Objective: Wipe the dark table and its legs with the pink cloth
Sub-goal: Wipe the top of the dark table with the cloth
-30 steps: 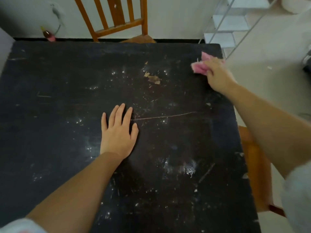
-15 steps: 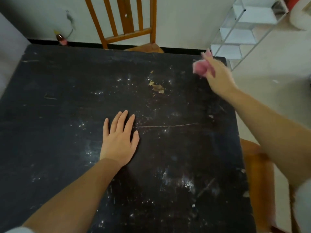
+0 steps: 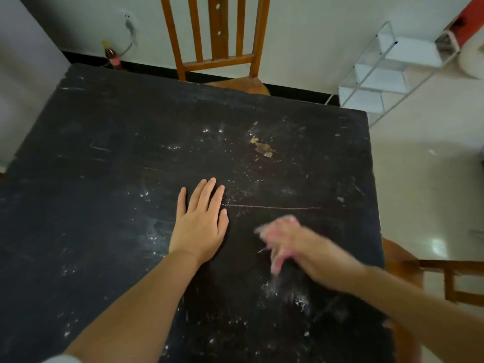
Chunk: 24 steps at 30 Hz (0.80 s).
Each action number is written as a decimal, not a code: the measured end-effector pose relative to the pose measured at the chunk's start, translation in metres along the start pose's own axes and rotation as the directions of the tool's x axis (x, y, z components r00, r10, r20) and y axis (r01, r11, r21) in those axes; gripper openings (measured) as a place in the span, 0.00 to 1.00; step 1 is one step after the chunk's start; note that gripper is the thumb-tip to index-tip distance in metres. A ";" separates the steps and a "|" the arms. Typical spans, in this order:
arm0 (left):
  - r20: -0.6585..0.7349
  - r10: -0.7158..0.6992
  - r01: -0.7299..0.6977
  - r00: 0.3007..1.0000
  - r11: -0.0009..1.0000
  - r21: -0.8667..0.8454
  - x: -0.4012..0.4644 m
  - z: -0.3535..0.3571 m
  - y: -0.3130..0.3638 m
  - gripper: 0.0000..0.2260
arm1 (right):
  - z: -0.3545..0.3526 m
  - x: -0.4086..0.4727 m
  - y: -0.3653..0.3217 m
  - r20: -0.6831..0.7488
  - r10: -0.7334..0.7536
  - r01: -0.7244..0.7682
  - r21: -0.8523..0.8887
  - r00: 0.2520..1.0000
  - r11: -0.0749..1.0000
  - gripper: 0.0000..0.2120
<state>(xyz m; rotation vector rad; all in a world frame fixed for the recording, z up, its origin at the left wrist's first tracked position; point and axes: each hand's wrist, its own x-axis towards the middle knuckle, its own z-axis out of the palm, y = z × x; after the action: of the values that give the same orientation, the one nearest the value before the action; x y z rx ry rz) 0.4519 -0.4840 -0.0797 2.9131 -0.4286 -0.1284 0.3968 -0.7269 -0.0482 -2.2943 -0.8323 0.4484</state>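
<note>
The dark table [image 3: 104, 158] fills most of the view; its top is scratched and speckled with white dust. My left hand [image 3: 199, 224] lies flat on the tabletop near the middle, fingers straight. My right hand [image 3: 301, 244] is just right of it, low over the tabletop and blurred by fast motion. The pink cloth [image 3: 275, 233] shows as a pale pink smear at its fingers, held by the hand. The table's legs are hidden below the top.
A wooden chair [image 3: 217, 48] stands at the table's far edge, and another wooden chair [image 3: 434, 279] sits at the right edge. On the floor are a white wire rack [image 3: 379, 79] at the back right and a bottle [image 3: 112, 55] by the wall.
My right hand has swept with the pink cloth from the table's far right corner toward me, to a spot beside my left hand. My left hand has stayed flat in place.
</note>
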 end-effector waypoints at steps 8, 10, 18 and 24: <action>-0.015 -0.002 0.002 1.000 1.000 0.004 0.001 0.005 -0.001 0.25 | -0.126 0.172 0.121 -0.452 0.461 -0.538 -0.051 0.764 0.841 0.20; -0.012 0.000 0.000 1.000 1.000 0.002 0.001 0.003 -0.001 0.25 | -0.104 0.172 0.081 -0.398 0.346 -0.415 -0.101 0.850 0.904 0.16; -0.133 -0.106 0.072 0.985 0.969 -0.235 0.000 -0.024 -0.043 0.26 | 0.028 0.026 -0.031 0.137 0.009 0.002 -0.080 0.990 0.997 0.24; -0.072 -0.270 0.265 0.960 0.962 -0.074 0.006 -0.034 -0.126 0.21 | -0.100 0.145 0.032 -0.391 0.251 -0.292 -0.049 0.886 0.955 0.15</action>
<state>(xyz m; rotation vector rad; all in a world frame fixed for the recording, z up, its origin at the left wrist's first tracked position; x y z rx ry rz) 0.4965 -0.3610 -0.0721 2.8857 -0.0148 -0.0600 0.5688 -0.6943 -0.0104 -2.4963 -0.3479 0.0649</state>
